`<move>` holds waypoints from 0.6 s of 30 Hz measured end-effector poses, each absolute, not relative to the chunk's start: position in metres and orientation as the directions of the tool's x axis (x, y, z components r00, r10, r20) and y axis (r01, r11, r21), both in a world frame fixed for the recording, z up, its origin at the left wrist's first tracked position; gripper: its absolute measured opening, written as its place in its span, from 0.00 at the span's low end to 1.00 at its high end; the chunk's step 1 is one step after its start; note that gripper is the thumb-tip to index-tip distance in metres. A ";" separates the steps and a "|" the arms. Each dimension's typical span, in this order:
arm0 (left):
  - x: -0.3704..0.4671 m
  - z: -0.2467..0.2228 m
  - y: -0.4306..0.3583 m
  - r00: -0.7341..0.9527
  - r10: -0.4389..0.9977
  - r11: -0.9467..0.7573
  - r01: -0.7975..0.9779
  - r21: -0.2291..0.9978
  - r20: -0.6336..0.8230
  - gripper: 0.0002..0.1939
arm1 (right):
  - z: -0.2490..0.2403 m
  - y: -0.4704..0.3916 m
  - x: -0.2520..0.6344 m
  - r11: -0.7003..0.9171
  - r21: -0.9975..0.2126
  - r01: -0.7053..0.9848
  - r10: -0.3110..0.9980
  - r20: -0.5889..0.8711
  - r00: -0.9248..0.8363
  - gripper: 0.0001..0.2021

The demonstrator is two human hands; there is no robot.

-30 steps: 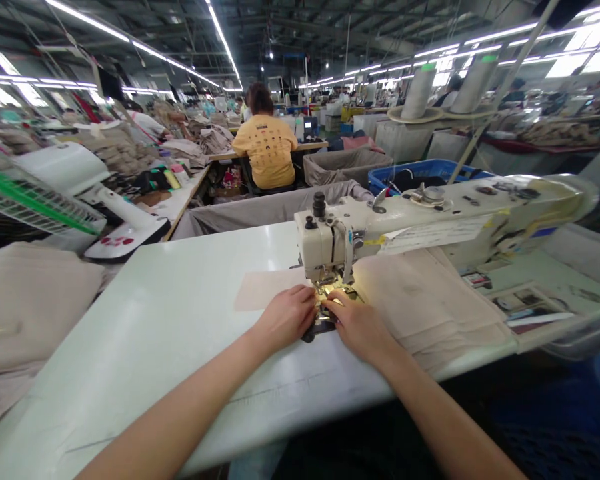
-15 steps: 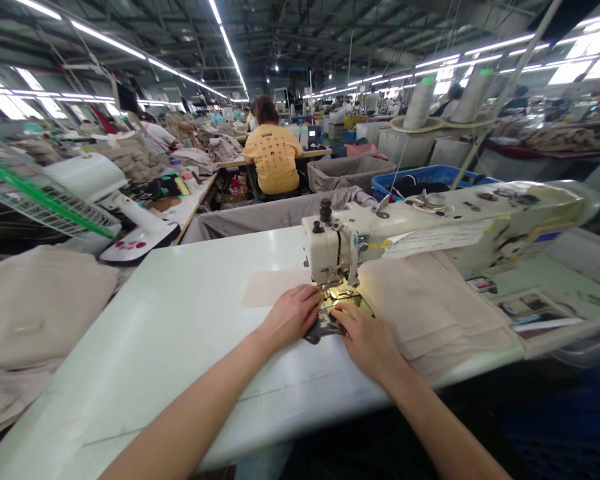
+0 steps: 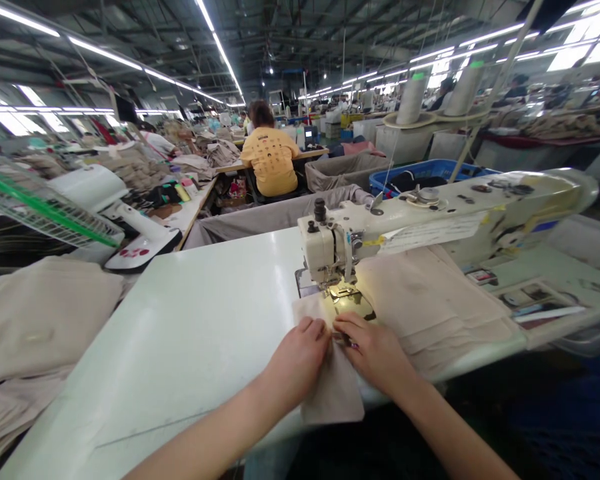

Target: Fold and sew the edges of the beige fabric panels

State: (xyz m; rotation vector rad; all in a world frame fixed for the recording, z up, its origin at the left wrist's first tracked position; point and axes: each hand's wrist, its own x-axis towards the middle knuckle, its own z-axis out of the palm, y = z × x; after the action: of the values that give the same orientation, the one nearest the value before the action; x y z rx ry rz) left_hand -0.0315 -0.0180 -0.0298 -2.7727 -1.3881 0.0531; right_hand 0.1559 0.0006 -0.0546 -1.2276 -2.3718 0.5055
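A narrow beige fabric piece [image 3: 336, 393] lies in front of the sewing machine [image 3: 325, 250], its near end hanging over the table's front edge. My left hand [image 3: 300, 353] is closed on its left side, fingertips pinched close to the needle area. My right hand [image 3: 377, 350] has curled fingers pinching the right edge of this piece. A small dark thing with a purplish spot shows under the right fingers, too little to name. Just beyond the fingertips is the shiny metal needle plate [image 3: 347, 303], lit by the machine's lamp.
Beige fabric panels [image 3: 430, 307] are stacked right of the needle, under the machine arm. More beige cloth [image 3: 45, 313] lies at far left by a white fan [image 3: 93, 190]. Behind the table [image 3: 220, 300] stand a grey cloth-lined bin [image 3: 260, 217] and a seated person in yellow [image 3: 270, 160].
The fabric piece has swung from left of the needle towards me, and now hangs over the front edge. Both hands have drawn back slightly from the needle.
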 end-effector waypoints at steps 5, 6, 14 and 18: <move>-0.033 -0.034 -0.022 0.607 0.794 -0.608 0.794 -0.009 0.027 0.11 | -0.062 -0.011 0.157 0.530 -0.439 0.725 0.842 0.175 -0.510 0.21; -0.033 -0.033 -0.022 0.611 0.791 -0.611 0.792 -0.007 0.027 0.11 | -0.064 -0.013 0.158 0.533 -0.424 0.732 0.842 0.179 -0.510 0.22; -0.038 -0.039 -0.018 0.620 0.782 -0.621 0.784 -0.010 0.066 0.13 | -0.065 -0.009 0.157 0.543 -0.376 0.751 0.836 0.157 -0.526 0.22; -0.042 -0.037 -0.002 0.598 0.795 -0.602 0.798 0.018 0.097 0.09 | -0.055 0.008 0.151 0.539 -0.365 0.759 0.837 0.134 -0.530 0.18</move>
State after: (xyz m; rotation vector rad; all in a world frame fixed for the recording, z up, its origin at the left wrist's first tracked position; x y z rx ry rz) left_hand -0.0418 -0.0019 -0.0370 -2.7840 -1.3879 -0.1478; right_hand 0.1509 0.0078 -0.0547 -1.3274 -2.4870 0.3803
